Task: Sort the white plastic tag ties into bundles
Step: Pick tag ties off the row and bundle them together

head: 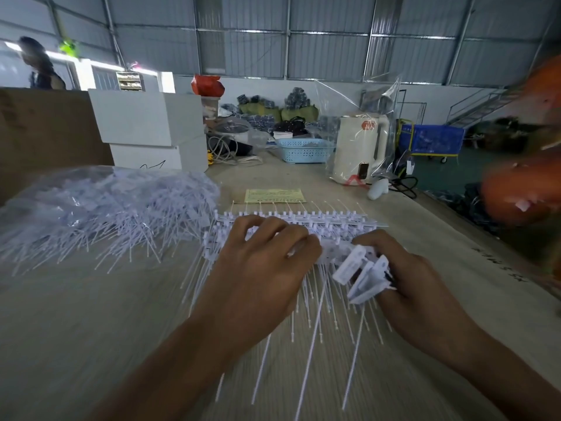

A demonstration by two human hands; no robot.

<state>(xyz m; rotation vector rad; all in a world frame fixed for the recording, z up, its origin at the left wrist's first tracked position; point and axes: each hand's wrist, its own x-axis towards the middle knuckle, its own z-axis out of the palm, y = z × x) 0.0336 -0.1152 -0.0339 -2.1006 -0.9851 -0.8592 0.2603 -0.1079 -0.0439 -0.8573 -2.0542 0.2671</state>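
Hands met at the centre of the counter point(91, 314) over a row of white tag ties point(303, 220), whose thin tails fanned toward six o'clock. The left hand point(261, 268) lay on the row with fingers curled over the tag heads, its grip pressing them down. At three o'clock of it, the right hand point(406, 275) had its grip closed around a small bundle of tags point(364, 275), flat ends tilted up. A loose heap of ties point(100, 208) lay at ten o'clock. A yellow slip point(274, 196) sat at twelve o'clock, just beyond the row. A white kettle point(358, 147) in clear plastic stood at one o'clock, and a blue basket point(303, 150) stood near it.
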